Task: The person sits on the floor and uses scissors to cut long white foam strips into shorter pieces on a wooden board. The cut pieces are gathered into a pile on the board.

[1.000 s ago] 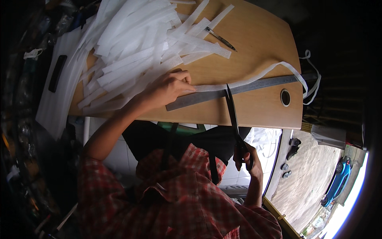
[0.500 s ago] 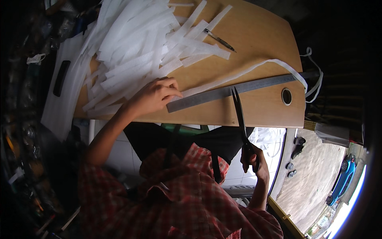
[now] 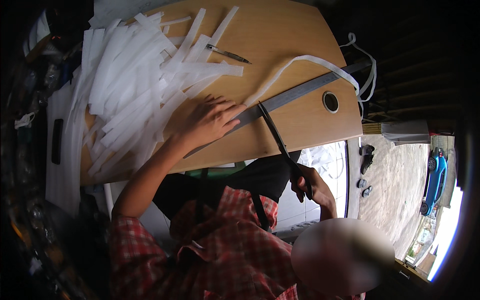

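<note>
A long metal ruler [image 3: 300,92] lies slantwise across the light-brown wooden table. My left hand [image 3: 212,120] rests over its near-left part, fingers stretched out and lying flat, the fingertips on the end of a narrow white strip [image 3: 320,61]. That strip arches up off the table and loops past its right edge. In my right hand [image 3: 315,185] is a pair of black scissors [image 3: 275,130], fingers wrapped round the handles. The blades point up and left; in this view their tips overlap the ruler, just right of my left fingertips. Whether they touch it I cannot tell.
A heap of white foam strips [image 3: 125,75] covers the table's left side. A pen [image 3: 228,53] lies right of it. Near the right edge is a ringed hole [image 3: 330,102]. A white foam sheet with a slot [image 3: 65,175] hangs at the left edge.
My left hand has slid right along the ruler and strip, its fingers straightening from a curled grip. The scissors' tips have come closer to it. The whole view has shifted and turned somewhat.
</note>
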`<action>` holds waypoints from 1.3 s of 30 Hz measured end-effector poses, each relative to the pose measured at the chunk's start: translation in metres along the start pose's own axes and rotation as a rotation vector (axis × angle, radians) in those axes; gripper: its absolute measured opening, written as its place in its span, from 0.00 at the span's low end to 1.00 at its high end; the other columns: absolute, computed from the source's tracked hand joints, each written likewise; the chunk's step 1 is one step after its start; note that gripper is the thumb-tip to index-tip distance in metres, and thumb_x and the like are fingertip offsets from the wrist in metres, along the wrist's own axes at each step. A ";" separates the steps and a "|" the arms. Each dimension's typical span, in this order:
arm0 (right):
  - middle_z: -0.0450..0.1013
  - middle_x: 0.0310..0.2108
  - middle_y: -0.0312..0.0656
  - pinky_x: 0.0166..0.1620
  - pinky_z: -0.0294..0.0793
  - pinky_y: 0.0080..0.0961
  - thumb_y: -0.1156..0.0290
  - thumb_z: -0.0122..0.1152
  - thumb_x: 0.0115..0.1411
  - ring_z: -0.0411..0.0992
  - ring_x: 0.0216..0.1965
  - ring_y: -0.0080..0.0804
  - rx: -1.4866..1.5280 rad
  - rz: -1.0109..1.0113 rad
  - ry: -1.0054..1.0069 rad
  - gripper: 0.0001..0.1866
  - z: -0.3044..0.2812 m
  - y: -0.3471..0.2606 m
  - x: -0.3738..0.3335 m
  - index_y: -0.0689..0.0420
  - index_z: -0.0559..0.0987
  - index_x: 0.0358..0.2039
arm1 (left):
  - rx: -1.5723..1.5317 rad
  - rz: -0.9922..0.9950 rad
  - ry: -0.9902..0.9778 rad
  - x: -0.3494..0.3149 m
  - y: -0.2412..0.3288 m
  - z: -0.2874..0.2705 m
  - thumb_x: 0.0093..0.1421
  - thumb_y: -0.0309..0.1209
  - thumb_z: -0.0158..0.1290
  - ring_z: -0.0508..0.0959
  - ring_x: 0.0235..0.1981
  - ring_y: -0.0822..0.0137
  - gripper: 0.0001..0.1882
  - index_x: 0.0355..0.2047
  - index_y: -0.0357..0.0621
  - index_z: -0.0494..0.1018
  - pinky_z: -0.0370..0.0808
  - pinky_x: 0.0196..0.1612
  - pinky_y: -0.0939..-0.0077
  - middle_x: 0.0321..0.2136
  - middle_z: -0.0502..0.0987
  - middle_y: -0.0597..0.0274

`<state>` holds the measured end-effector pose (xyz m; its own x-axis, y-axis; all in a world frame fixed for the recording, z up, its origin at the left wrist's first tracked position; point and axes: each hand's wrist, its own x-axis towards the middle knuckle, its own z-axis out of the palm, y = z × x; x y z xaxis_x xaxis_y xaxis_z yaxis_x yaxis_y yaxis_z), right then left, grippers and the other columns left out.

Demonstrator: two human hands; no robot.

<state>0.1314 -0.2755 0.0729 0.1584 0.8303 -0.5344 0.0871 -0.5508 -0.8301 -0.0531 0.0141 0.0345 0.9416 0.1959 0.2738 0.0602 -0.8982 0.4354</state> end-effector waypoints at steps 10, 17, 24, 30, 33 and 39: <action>0.63 0.15 0.34 0.16 0.65 0.18 0.22 0.52 0.48 0.65 0.13 0.21 -0.037 0.019 -0.070 0.44 -0.007 -0.018 0.012 0.61 0.69 0.28 | -0.139 -0.040 0.207 -0.007 -0.003 0.035 0.59 0.21 0.54 0.76 0.39 0.53 0.14 0.46 0.39 0.76 0.74 0.41 0.61 0.39 0.72 0.55; 0.65 0.14 0.34 0.17 0.66 0.21 0.39 0.60 0.58 0.66 0.14 0.22 0.071 0.067 -0.177 0.33 -0.028 -0.030 0.001 0.64 0.72 0.28 | -0.309 -0.123 0.288 -0.006 -0.005 0.034 0.62 0.21 0.52 0.76 0.38 0.54 0.11 0.45 0.38 0.76 0.73 0.39 0.62 0.39 0.72 0.56; 0.64 0.13 0.34 0.16 0.65 0.21 0.38 0.56 0.60 0.65 0.12 0.21 0.068 -0.008 -0.155 0.36 -0.018 -0.025 0.015 0.67 0.74 0.35 | -0.229 -0.042 0.241 -0.006 -0.006 0.037 0.60 0.21 0.54 0.74 0.38 0.55 0.12 0.45 0.40 0.77 0.73 0.41 0.62 0.38 0.72 0.59; 0.63 0.13 0.33 0.15 0.63 0.20 0.44 0.57 0.63 0.63 0.12 0.21 -0.003 0.025 -0.057 0.32 -0.011 -0.029 0.022 0.67 0.75 0.44 | -0.245 -0.073 0.271 -0.008 -0.005 0.037 0.59 0.20 0.55 0.74 0.39 0.57 0.13 0.45 0.41 0.77 0.73 0.41 0.62 0.38 0.72 0.59; 0.64 0.13 0.33 0.16 0.63 0.20 0.47 0.60 0.62 0.63 0.12 0.20 -0.015 0.056 -0.020 0.30 -0.006 -0.031 0.022 0.66 0.76 0.44 | -0.234 -0.132 0.285 -0.016 -0.002 0.029 0.56 0.19 0.56 0.73 0.39 0.56 0.15 0.44 0.41 0.77 0.72 0.45 0.61 0.38 0.72 0.60; 0.67 0.15 0.33 0.18 0.64 0.20 0.40 0.65 0.55 0.67 0.16 0.19 0.011 -0.067 -0.114 0.33 0.004 -0.015 0.018 0.65 0.75 0.34 | 0.178 -0.257 0.372 -0.039 -0.001 -0.061 0.55 0.18 0.57 0.71 0.40 0.59 0.17 0.45 0.45 0.78 0.69 0.46 0.67 0.41 0.73 0.64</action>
<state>0.1292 -0.2521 0.0751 0.0398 0.8698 -0.4918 0.0827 -0.4934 -0.8659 -0.1098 0.0310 0.0757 0.7083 0.5185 0.4791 0.3619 -0.8494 0.3842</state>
